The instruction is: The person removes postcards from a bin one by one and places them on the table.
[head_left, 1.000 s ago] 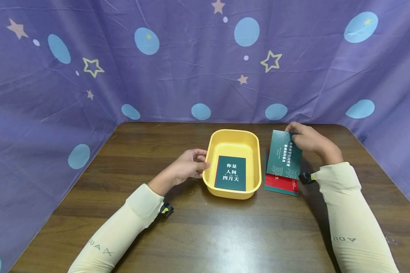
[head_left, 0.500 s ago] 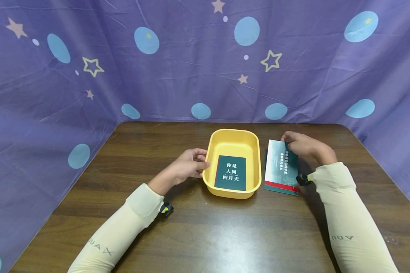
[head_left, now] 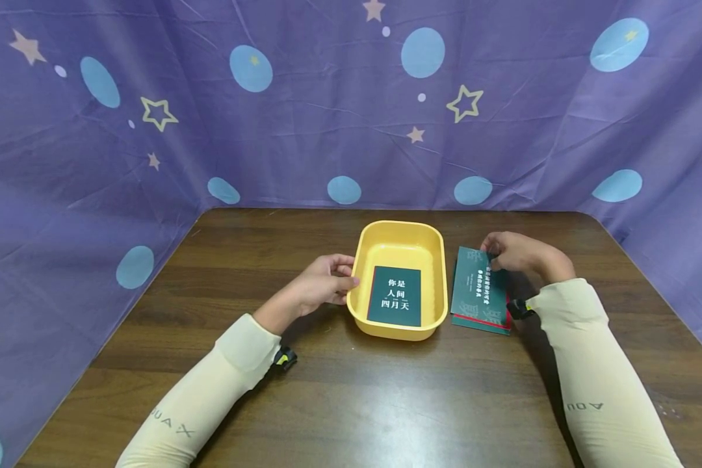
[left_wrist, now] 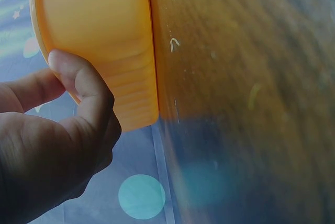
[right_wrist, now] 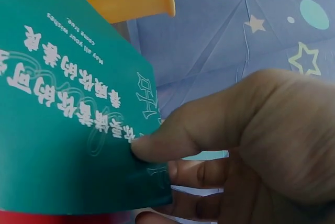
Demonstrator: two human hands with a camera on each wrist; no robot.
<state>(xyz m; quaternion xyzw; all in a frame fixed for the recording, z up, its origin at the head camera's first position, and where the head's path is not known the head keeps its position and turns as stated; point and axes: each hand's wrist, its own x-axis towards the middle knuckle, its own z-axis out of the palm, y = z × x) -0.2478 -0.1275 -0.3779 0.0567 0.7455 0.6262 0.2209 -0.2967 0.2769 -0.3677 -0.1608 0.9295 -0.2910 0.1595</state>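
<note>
A yellow plastic tray [head_left: 398, 333] stands on the table, and my left hand [head_left: 322, 283] pinches its left rim between thumb and fingers. The left wrist view shows the thumb lying over the rim of the tray [left_wrist: 112, 41]. Inside it lies a dark green card [head_left: 394, 296] with white Chinese characters and a red edge behind it. To the tray's right, my right hand [head_left: 520, 255] pinches the far right corner of a green card [head_left: 478, 286], thumb on top. That card [right_wrist: 78, 103] lies over a red card and another green card [head_left: 481, 325], which show only as strips.
The brown wooden table [head_left: 351, 403] reaches forward to a purple curtain [head_left: 327, 117] with stars and blue dots. Both forearms wear pale sleeves [head_left: 591, 364], with a small black camera mount [head_left: 285, 358] under the left wrist.
My right hand has lowered the green card toward me onto the stack, covering most of the red card. My left hand and the tray have stayed in place.
</note>
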